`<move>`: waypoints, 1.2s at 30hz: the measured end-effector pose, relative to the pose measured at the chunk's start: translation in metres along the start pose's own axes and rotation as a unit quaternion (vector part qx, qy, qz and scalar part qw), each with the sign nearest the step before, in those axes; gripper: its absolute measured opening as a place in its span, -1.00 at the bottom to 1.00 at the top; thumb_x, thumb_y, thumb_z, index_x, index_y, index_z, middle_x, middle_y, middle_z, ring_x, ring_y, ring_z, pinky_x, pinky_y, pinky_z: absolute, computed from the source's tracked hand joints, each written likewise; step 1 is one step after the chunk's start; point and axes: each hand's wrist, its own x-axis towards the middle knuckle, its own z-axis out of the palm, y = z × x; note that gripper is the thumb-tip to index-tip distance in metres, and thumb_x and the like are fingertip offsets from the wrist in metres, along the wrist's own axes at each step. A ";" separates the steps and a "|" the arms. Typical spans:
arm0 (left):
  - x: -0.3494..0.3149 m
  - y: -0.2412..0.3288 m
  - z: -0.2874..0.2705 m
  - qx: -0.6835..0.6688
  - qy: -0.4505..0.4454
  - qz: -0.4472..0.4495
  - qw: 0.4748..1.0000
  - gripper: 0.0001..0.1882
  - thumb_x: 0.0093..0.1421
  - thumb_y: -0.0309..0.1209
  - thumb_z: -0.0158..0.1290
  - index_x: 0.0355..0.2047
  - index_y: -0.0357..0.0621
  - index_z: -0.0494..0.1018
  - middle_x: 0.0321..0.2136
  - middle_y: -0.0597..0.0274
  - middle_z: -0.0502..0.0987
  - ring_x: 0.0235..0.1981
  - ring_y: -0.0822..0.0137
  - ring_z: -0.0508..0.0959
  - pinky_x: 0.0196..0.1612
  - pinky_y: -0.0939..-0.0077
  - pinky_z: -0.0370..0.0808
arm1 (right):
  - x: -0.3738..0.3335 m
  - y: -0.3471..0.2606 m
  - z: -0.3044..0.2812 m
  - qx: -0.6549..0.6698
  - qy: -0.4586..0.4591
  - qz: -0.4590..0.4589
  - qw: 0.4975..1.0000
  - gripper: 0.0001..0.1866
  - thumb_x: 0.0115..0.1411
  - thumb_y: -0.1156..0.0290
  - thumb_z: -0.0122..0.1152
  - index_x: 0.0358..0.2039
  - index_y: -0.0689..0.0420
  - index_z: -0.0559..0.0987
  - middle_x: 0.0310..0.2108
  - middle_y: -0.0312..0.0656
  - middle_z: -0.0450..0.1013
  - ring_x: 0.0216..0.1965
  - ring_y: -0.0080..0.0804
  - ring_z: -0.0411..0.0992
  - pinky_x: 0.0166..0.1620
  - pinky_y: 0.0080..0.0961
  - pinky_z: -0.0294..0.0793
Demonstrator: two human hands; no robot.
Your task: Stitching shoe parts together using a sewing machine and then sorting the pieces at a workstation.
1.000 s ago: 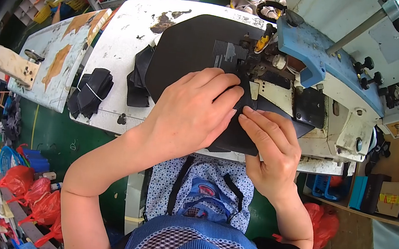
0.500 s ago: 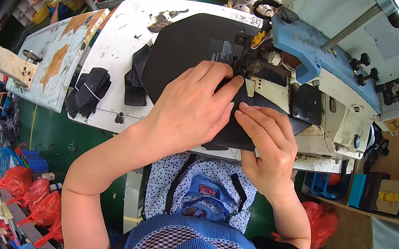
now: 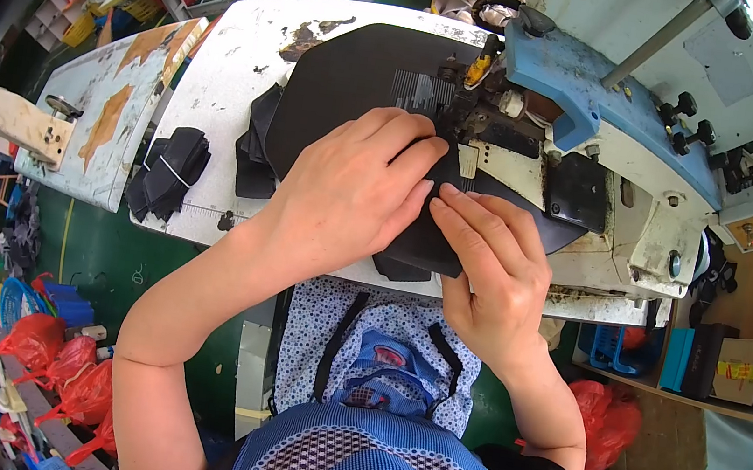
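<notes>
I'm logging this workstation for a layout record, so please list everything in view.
Black sheet: at least one, black, under both hands
Sewing machine: one, blue and cream, right of the sheet
Main table: one, chipped white, centre
Tied bundle: one, black, table's left end
Loose pieces: several, black, between bundle and sheet
Side table: one, worn pale, left
Red bags: several, red, lower left and lower right
Basket: one, blue, right-hand shelf
Carton: one, brown, same shelf
Floor: one, green, below
Edge clutter: too small to count
Left hand: one, bare, on the sheet
Right hand: one, bare, on the sheet
</notes>
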 end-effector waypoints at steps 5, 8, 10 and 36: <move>0.001 -0.007 0.000 -0.014 0.011 0.010 1.000 -0.66 0.18 -0.46 0.18 -0.02 -0.22 0.51 0.01 0.10 0.54 0.05 0.01 0.54 0.04 0.19 0.57 | 0.001 -0.002 0.001 -0.001 -0.009 0.002 1.000 -0.42 -0.25 0.60 0.23 -0.07 0.28 0.68 -0.01 -0.09 0.60 -0.07 -0.10 0.54 -0.06 -0.25 0.61; 0.002 -0.010 -0.003 -0.023 0.000 0.014 1.000 -0.68 0.19 -0.44 0.19 -0.04 -0.21 0.52 0.02 0.10 0.54 0.06 0.02 0.54 0.03 0.20 0.58 | 0.001 -0.003 0.001 -0.008 -0.014 0.003 1.000 -0.43 -0.24 0.60 0.24 -0.07 0.28 0.68 -0.01 -0.09 0.60 -0.06 -0.10 0.54 -0.06 -0.25 0.60; 0.003 -0.013 -0.004 -0.023 -0.006 0.019 1.000 -0.69 0.20 -0.43 0.19 -0.04 -0.21 0.52 0.02 0.10 0.54 0.06 0.02 0.54 0.03 0.20 0.57 | 0.002 -0.004 0.002 -0.013 -0.018 0.004 1.000 -0.43 -0.24 0.60 0.24 -0.07 0.28 0.68 0.00 -0.09 0.60 -0.06 -0.10 0.54 -0.06 -0.25 0.60; 0.011 -0.058 -0.015 -0.050 -0.068 0.058 0.995 -0.58 0.27 -0.24 0.23 0.08 -0.11 0.51 0.23 0.10 0.44 0.26 -0.01 0.44 0.26 0.15 0.45 | 0.009 -0.010 0.010 -0.032 -0.053 -0.002 0.998 -0.44 0.03 0.31 0.48 0.04 0.29 0.63 0.11 0.01 0.55 0.07 0.01 0.52 0.09 -0.17 0.53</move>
